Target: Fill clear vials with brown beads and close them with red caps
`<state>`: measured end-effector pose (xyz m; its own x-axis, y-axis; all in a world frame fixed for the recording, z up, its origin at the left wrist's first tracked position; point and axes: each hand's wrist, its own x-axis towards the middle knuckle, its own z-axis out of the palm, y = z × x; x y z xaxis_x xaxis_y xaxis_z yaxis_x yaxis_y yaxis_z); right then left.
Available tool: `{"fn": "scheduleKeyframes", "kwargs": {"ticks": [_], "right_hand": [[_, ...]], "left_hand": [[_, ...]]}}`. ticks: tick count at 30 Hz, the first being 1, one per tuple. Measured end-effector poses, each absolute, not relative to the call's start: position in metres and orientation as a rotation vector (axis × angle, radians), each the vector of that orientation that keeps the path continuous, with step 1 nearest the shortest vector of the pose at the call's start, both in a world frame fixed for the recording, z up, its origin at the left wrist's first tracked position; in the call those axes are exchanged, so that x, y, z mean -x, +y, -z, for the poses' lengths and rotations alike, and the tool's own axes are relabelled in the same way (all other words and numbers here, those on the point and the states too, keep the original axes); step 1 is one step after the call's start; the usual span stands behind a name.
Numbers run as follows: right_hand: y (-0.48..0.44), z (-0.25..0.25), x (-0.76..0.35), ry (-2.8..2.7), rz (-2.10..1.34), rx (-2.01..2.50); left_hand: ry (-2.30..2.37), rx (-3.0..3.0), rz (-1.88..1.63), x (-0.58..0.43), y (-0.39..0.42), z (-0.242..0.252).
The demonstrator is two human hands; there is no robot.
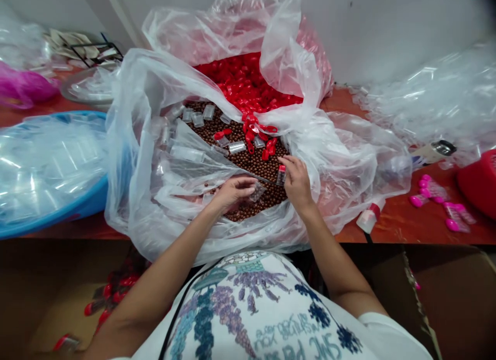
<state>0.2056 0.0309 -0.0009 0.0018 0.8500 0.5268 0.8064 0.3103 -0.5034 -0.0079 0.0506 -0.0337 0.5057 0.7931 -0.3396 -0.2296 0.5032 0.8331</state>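
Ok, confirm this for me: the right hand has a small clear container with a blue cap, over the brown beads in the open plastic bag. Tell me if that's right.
Not quite: the cap is red, not blue, as the head view shows. The right hand does have a small clear container over the brown beads in the open plastic bag.

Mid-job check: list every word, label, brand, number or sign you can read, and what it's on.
No text can be read with certainty.
White shirt with purple and blue floral pattern: lettering, upside down and too distorted to quote.
Pale cylinder with a black end: markings too blurred to read.
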Motion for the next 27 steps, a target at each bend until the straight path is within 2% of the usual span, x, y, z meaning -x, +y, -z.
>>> {"fn": "scheduleKeyframes", "kwargs": {"ticks": [4, 10, 18, 22, 27], "right_hand": [[0.060, 0.003, -0.194, -1.929, -0.096, 1.575], [0.095, 0.009, -0.174, -2.075, 0.050, 1.899], [0.102, 0.010, -0.162, -2.141, 0.031, 1.969], [0.087, 0.008, -0.168, -1.907, -0.231, 1.810], [0.048, 0.001, -0.165, -1.593, -0.918, 1.333]], "left_hand": [[0.769, -0.693, -0.739, 0.018, 0.040, 0.013], [0.705, -0.581, -0.769, 0.039, 0.021, -0.017], [0.654, -0.709, -0.858, 0.048, 0.002, -0.015], [0.711, -0.777, -0.896, 0.049, 0.002, -0.014], [0.773, -0.754, -0.886, 0.045, 0.002, -0.015]]}}
